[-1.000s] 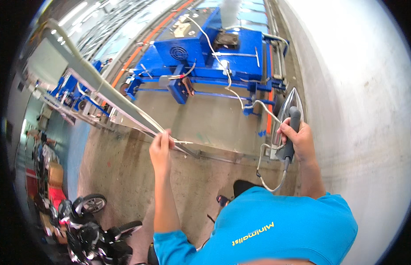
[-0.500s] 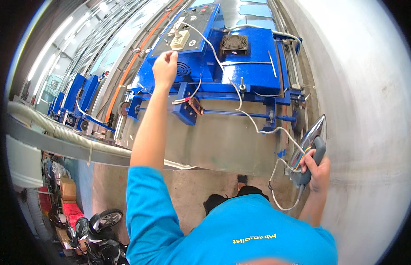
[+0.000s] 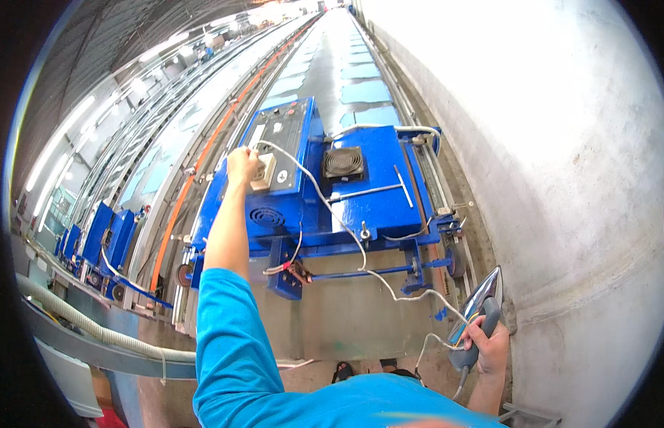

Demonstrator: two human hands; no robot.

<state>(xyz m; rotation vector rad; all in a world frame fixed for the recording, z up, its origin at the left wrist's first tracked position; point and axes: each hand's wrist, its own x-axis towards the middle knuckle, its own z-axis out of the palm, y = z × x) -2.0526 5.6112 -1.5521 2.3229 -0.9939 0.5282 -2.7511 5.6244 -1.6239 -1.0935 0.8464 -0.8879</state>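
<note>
My right hand (image 3: 490, 342) is wrapped round the dark grey handle of a clothes iron (image 3: 482, 303), whose shiny pointed soleplate tips upward beside the wall. A pale cord (image 3: 396, 292) runs from the iron across the machine to a cream socket (image 3: 263, 173) on its dark control panel (image 3: 282, 132). My left arm reaches forward, and my left hand (image 3: 242, 165) has its fingers closed at the socket's left side, around the cord's plug. The fingers mostly hide the plug. Under the socket is the blue wheeled machine (image 3: 375, 207), with a round fan grille (image 3: 343, 162) on top.
A long table (image 3: 321, 64) with light blue flat pieces stretches away beyond the machine. A white wall (image 3: 560, 178) closes off the right. To the left are an orange rail (image 3: 186, 189), more blue machines (image 3: 116, 239) and a ribbed hose (image 3: 96, 328). A T-shaped rod (image 3: 368, 191) lies on the machine.
My left hand has moved from just short of the socket onto the plug there. The view has tilted up, showing more of the long table. The iron stays in my right hand.
</note>
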